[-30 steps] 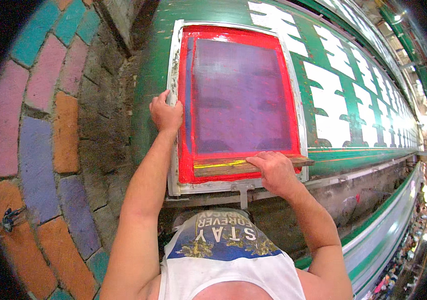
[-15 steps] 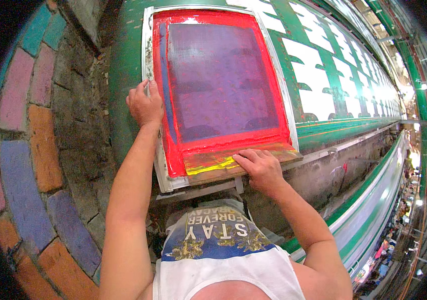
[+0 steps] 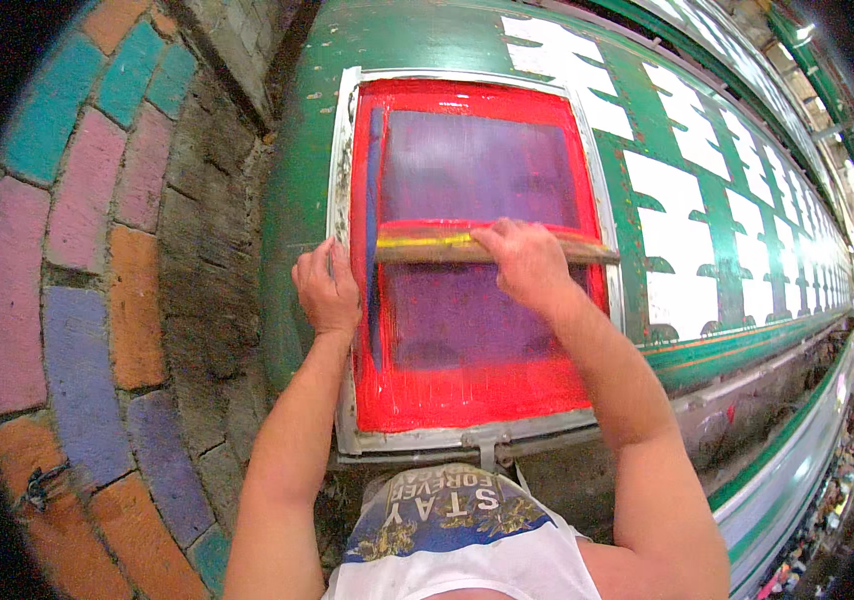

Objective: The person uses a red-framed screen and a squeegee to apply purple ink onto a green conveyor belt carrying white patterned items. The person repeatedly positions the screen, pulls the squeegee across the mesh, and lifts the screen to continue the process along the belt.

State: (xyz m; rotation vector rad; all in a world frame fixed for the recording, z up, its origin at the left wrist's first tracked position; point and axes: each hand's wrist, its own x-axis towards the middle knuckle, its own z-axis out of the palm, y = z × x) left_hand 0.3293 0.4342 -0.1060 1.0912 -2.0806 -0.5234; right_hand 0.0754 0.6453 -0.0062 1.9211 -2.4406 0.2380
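Squeegee (image 3: 437, 249) has slid up the screen (image 3: 477, 165), gripped in right hand (image 3: 527, 262).

At left, the floor (image 3: 92, 200) is paved with pink, orange, teal and lavender rectangular bricks (image 3: 87, 370); at right, small white lights (image 3: 804, 33) are scattered.

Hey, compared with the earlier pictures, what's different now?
The flat wooden bar with a yellow streak has moved away from the person, from the red near border to about the middle of the purple mesh screen, held by the bare right hand. Nothing was newly grasped or let go. The bare left hand stays at the left side of the whitish rectangular frame.
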